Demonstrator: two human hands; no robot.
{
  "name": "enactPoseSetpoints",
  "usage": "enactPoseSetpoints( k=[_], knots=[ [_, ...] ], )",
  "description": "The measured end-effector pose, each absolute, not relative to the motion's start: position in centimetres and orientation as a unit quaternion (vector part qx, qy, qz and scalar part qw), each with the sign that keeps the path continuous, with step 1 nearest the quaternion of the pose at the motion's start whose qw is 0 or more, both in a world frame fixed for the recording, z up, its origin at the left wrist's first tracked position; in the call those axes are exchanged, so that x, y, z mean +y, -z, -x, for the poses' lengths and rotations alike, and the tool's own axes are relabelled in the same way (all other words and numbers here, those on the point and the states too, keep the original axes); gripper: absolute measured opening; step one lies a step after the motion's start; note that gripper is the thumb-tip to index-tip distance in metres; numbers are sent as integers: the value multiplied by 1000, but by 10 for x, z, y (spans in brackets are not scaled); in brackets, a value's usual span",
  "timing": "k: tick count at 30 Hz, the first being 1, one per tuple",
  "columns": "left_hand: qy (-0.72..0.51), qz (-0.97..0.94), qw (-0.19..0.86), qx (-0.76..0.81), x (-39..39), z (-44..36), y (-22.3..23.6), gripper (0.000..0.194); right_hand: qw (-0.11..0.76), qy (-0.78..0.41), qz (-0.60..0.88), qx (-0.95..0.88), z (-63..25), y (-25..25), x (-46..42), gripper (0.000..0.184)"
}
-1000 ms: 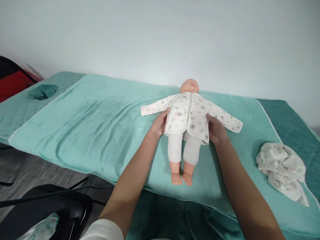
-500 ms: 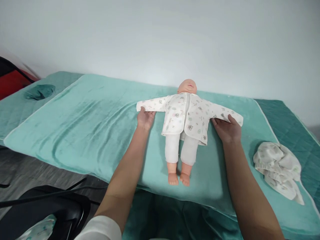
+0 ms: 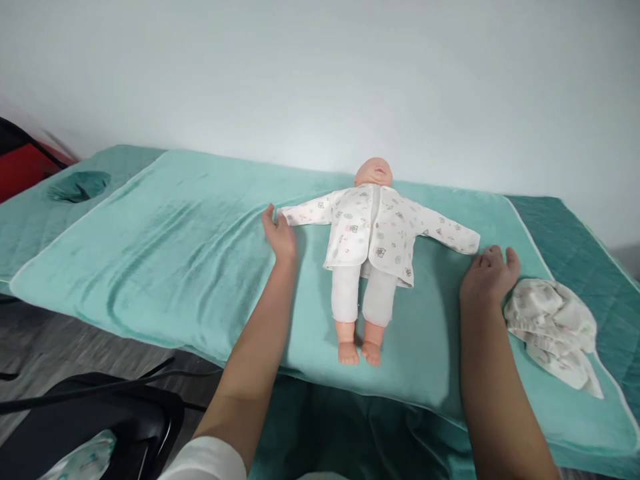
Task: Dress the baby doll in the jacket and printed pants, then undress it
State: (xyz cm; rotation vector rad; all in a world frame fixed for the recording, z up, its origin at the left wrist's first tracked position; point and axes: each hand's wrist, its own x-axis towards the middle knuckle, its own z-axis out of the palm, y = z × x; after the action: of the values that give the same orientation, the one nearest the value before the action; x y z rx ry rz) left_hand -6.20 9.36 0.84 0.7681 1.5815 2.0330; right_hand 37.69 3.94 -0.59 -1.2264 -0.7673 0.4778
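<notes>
On its back lies a baby doll (image 3: 374, 175), dressed in a white printed baby jacket (image 3: 353, 230) with both sleeves stretched out to the sides. Its lower legs and feet stick out bare below white cloth. My left hand (image 3: 281, 235) is at the end of the sleeve on the left, fingers apart; whether it still touches the cuff I cannot tell. Just beyond the cuff of the other sleeve is my right hand (image 3: 489, 272), its fingers loosely curled and apart, holding nothing. A crumpled printed white garment (image 3: 553, 327) lies to the right of that hand.
The doll rests on a light green velvety cover (image 3: 165, 267) over a massage bed with a face hole (image 3: 79, 185) at the left end. A white wall (image 3: 320, 80) stands behind. Lower left, a black chair (image 3: 150, 407) holds a printed packet (image 3: 87, 457).
Both hands have moved outward, off the undersides of the sleeves to the cuff ends. My right hand has come away from its sleeve, towards the crumpled garment. The doll lies as before.
</notes>
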Motion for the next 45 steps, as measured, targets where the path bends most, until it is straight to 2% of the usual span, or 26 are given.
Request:
enactPoseSetpoints(
  k=[2,4,8,11,16,23,28,33,45],
  knots=[
    [-688,-377,176,595,88,55,-8,27,736,-201,557,-328,-364,7,31,50],
    [-650,-430,170,604,84,49,-8,23,736,-200,559,-326,-348,4,20,53],
    [-570,-476,173,646,75,39,-13,20,688,-214,583,-375,-321,-1,-16,59],
    [-518,-494,156,680,66,37,-15,25,628,-194,621,-427,-309,-2,-53,60],
    [-483,-549,114,672,35,37,-11,37,497,-151,660,-542,-291,-5,-105,51],
    [-404,-678,134,600,-33,16,-8,43,352,-62,691,-629,-262,-16,-80,58],
    [-350,-688,97,628,-43,6,-13,28,275,-98,737,-610,-250,-28,-52,47],
    [-306,-691,38,654,-43,0,-18,24,279,-110,745,-596,-257,-28,-54,49],
    [-332,-693,17,639,-47,5,-10,15,304,-96,681,-660,-285,-23,-73,44]
  ],
)
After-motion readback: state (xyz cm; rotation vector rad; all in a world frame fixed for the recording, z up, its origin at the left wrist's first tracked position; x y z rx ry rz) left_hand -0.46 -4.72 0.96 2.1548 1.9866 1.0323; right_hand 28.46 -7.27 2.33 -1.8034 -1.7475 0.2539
